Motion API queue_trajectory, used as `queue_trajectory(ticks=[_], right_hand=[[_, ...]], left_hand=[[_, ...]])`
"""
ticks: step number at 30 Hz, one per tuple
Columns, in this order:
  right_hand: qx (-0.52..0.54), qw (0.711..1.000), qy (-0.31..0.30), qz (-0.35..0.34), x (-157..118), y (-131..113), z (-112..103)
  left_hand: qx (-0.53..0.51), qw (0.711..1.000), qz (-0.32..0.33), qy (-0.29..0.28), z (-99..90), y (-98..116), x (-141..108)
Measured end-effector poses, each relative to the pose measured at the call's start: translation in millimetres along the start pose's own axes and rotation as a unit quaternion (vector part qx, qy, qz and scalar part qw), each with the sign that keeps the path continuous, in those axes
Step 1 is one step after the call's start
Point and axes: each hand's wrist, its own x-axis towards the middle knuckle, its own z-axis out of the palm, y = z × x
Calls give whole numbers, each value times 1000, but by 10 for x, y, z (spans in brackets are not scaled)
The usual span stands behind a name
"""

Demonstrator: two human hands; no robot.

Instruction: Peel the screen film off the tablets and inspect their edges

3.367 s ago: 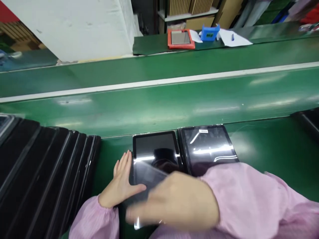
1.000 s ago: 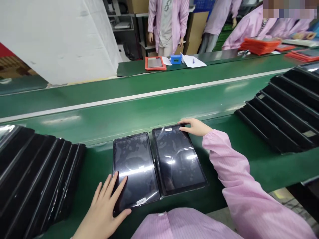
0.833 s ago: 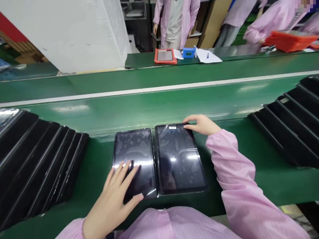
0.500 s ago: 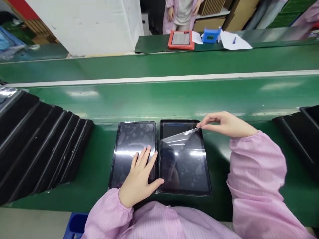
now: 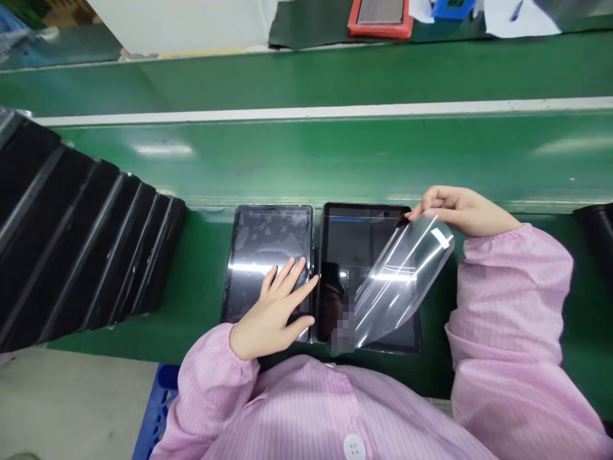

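Observation:
Two dark tablets lie side by side on the green bench. My left hand (image 5: 272, 313) rests flat with fingers spread on the left tablet (image 5: 271, 236), whose screen film shows bubbles. Over the right tablet (image 5: 361, 233), a clear protective film (image 5: 402, 281) curls up, lifted off most of the screen. My right hand (image 5: 460, 207) pinches the film's upper corner near the tablet's top right. A small white label (image 5: 439, 238) sits on the film by my fingers. Whether the film's lower end still touches the tablet I cannot tell.
A leaning row of several black tablets (image 5: 81, 236) stands at the left, and another dark stack (image 5: 596, 230) at the right edge. Across the green conveyor (image 5: 287, 156) are a red-framed tablet (image 5: 380, 29), a blue holder (image 5: 453, 7) and paper (image 5: 527, 22). A blue crate (image 5: 153, 415) stands below left.
My right hand has pulled the film up, and it now curls off most of the right tablet's screen. My left hand stays on the left tablet. The view has tilted downward.

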Motion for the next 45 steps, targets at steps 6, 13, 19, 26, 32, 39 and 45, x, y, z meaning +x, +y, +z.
queue_trajectory(ticks=[6, 13, 19, 26, 32, 39, 45], right_hand=[[45, 999, 21, 11, 11, 64, 19], [52, 998, 27, -9, -34, -24, 141], [-35, 996, 37, -72, 99, -152, 303], [53, 984, -56, -161, 150, -433, 494], [187, 975, -68, -103, 197, -525, 672], [261, 964, -39, -20, 285, -453, 667], [231, 965, 22, -122, -94, -745, 1133]], left_hand=[[25, 999, -18, 31, 66, 3, 16], [37, 998, -23, 39, 71, 17, 10], [71, 994, 12, 82, 174, -37, -51], [129, 987, 7, 98, 252, -12, -56], [141, 985, -9, 99, 274, 20, -52], [130, 989, -32, 65, 254, 31, -61], [107, 989, -37, 93, 292, 4, -47]])
